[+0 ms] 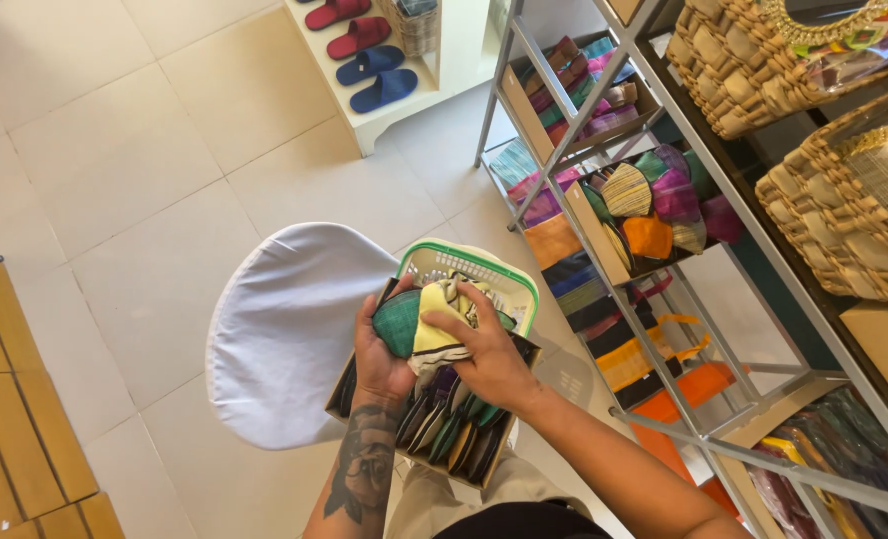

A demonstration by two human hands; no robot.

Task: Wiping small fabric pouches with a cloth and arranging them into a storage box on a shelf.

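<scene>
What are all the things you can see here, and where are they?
Pouches in hand: a few, green and yellow, held over the box.
Cardboard box: one, brown, on the person's lap, packed with upright pouches in dark colours.
Basket: one, white with green rim, beyond the box.
Round cushion: one, white, left of the box.
Metal shelf rack: one, grey, right side, holding boxes of colourful pouches and folded cloths.
Woven bags: two, tan, top right.
Slippers: four, two red and two blue, on a white shelf at top.
Floor tiles: many, cream.
Left hand: one, tattooed forearm, grip on the pouches.
Right hand: one, grip on the pouches.
</scene>
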